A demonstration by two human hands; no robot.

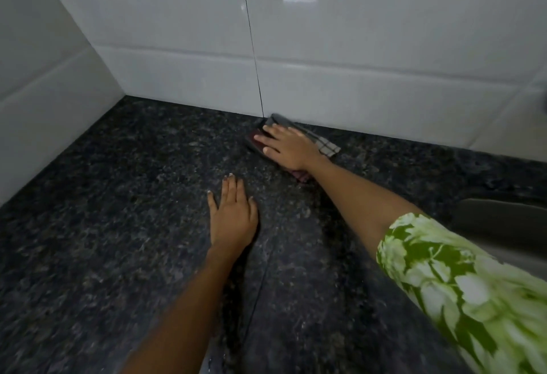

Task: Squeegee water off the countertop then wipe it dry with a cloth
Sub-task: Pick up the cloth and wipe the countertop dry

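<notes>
step: drying, I judge | my right hand (pixel 288 147) flat, fingers straight, pressing cloth (pixel 325 146) on counter (pixel 88 240) by back wall | left hand (pixel 233 213) flat, open, bracing | next: firm sweep toward me

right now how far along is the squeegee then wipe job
No squeegee is in view, so that step looks done. The right hand presses a checked grey cloth flat at the white tiled wall; the left hand rests on the dark speckled granite countertop. Remaining countertop still needs wiping.
</notes>
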